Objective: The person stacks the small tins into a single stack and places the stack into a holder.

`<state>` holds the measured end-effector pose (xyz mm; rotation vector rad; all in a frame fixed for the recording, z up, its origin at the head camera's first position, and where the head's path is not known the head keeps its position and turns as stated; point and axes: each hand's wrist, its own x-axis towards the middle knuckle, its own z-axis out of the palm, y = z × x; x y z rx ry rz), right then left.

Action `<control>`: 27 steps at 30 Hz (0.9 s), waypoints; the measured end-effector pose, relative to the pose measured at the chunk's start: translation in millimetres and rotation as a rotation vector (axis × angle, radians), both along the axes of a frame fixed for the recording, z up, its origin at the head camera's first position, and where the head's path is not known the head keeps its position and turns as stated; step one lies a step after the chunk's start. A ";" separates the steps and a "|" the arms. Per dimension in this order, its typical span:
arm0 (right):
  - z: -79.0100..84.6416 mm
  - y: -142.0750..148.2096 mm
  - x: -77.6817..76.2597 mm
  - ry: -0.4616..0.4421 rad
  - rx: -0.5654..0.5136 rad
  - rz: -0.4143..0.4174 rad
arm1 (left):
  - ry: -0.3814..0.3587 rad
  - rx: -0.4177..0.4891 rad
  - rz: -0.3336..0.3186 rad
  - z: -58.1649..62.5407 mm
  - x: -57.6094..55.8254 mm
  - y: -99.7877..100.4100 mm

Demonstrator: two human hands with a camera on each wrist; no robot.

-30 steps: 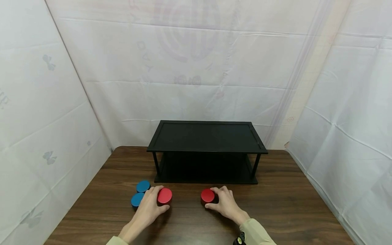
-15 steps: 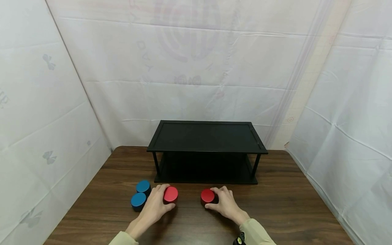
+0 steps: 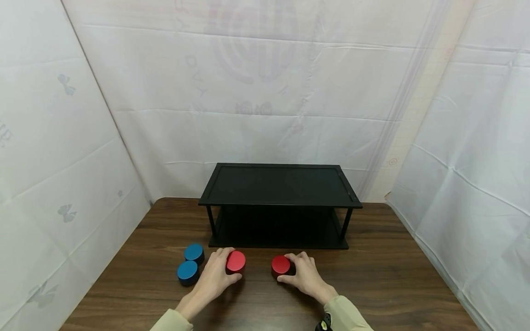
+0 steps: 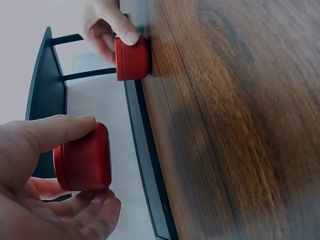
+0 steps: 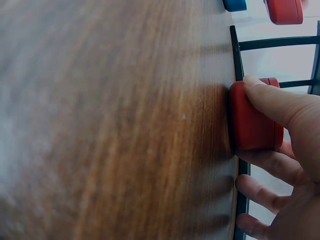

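Observation:
My left hand (image 3: pixel 212 276) grips a round red tin (image 3: pixel 236 261) between thumb and fingers. In the left wrist view, this left red tin (image 4: pixel 86 159) is held off the tabletop. To its right, my right hand (image 3: pixel 306 275) pinches a second red tin (image 3: pixel 281 264), thumb on the near side and fingers on the far side. That tin stands on the table in the right wrist view (image 5: pixel 255 117). Two blue tins (image 3: pixel 188 271) stand close together just left of my left hand. Short bare tabletop separates the two red tins.
A black two-tier rack (image 3: pixel 279 184) stands behind the hands, its lower shelf (image 3: pixel 279 230) near the tabletop. The brown wooden table (image 3: pixel 393 285) extends to both sides. White sheets (image 3: pixel 265 92) enclose the back and sides.
My left hand has carried its red tin to the right, away from the blue tins and closer to the other red tin. My right hand stays in place.

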<state>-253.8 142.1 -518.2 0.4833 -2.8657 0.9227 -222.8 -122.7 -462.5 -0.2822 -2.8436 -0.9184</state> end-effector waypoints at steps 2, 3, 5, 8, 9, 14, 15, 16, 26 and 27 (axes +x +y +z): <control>0.5 0.1 0.1 -0.004 -0.002 0.002 | 0.002 0.003 -0.005 0.5 -0.2 2.2; 0.4 0.2 0.0 -0.005 -0.002 0.003 | 0.003 0.004 -0.008 0.7 -0.4 3.1; 0.5 0.6 0.0 -0.005 0.000 0.004 | 0.007 0.007 -0.016 1.4 -0.4 4.7; -0.4 0.8 0.4 0.000 -0.003 0.004 | 0.005 0.013 -0.022 1.7 -0.5 7.6; -1.0 0.9 0.4 0.001 0.002 0.002 | 0.003 0.014 -0.024 1.5 -0.7 8.4; -2.0 0.8 0.2 0.012 0.005 0.001 | 0.006 0.013 -0.036 1.7 -1.4 11.1; -2.3 0.8 -0.2 0.012 0.009 0.001 | 0.009 0.012 -0.039 2.0 -1.6 11.3; -2.1 0.9 -0.4 0.013 0.006 0.005 | 0.011 0.011 -0.041 2.4 -1.9 11.7; -2.2 0.7 -1.4 0.012 0.015 0.007 | 0.007 0.012 -0.055 3.3 -6.4 16.9; -2.4 0.6 -1.4 0.021 0.017 0.009 | 0.007 0.012 -0.059 3.2 -6.6 17.3</control>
